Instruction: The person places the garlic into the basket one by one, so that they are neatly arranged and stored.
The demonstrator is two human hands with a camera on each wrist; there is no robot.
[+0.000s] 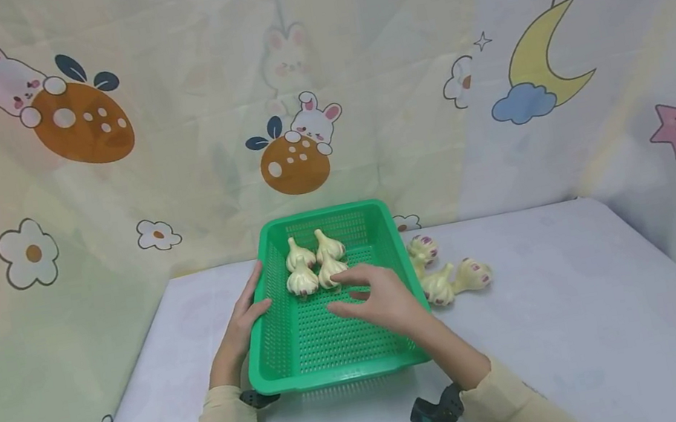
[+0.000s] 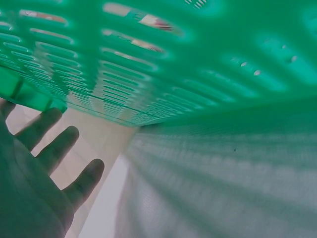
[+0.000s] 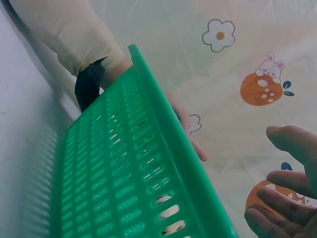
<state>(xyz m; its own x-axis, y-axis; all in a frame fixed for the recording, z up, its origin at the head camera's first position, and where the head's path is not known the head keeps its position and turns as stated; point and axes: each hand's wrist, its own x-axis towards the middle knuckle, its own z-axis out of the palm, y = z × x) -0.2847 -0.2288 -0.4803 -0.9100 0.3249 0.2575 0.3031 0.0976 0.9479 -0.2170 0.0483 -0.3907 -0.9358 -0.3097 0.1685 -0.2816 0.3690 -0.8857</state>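
Note:
A green plastic basket [image 1: 342, 372] with slotted walls stands on the table. Several garlic bulbs [image 1: 302, 280] sit grouped in its far left part, stems pointing away. My left hand [image 1: 243, 326] rests along the basket's left side, thumb at the rim. In the left wrist view, that hand's fingers [image 2: 74, 186] are straight and spread beside the wall. Over the basket's right half hovers my right hand [image 1: 384, 299], its fingers parted around nothing, fingertips near the closest bulb. Three more garlic bulbs [image 1: 473, 274] lie outside against the basket's right side, one partly hidden by the rim.
The white-covered table [image 1: 574, 320] extends to the right of the loose bulbs. Behind it hangs a printed cloth backdrop [image 1: 199, 152] with rabbits and flowers, close to the basket's far rim. Dark wrist cameras [image 1: 438, 412] are strapped below both hands.

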